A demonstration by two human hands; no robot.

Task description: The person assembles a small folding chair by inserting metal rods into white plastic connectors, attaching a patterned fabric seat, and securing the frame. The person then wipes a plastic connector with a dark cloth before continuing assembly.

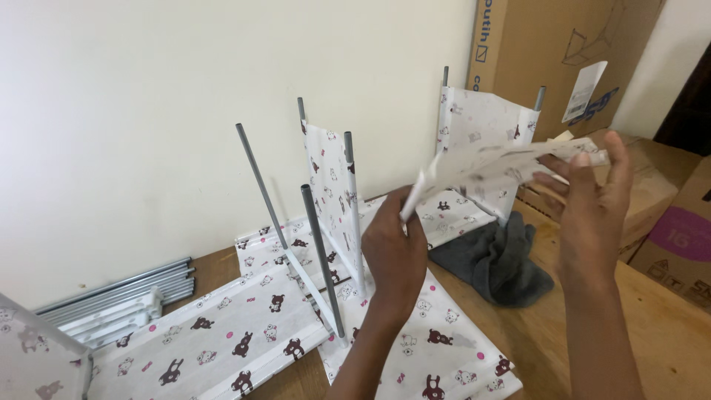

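Both hands hold up a white fabric panel (495, 164) printed with small dark bears; it is blurred. My left hand (395, 252) pinches its lower left corner. My right hand (590, 194) grips its right end, fingers spread along the edge. Below and behind stands a partly built frame of grey metal rods (323, 259) with more printed panels (331, 192) stretched between them. Flat printed panels (222, 344) lie on the wooden table (666, 333).
A bundle of loose grey rods (118, 289) lies by the wall at left. A dark grey cloth (496, 259) sits crumpled behind my hands. Cardboard boxes (570, 44) stand at the back right, a purple-marked box (681, 244) at the far right.
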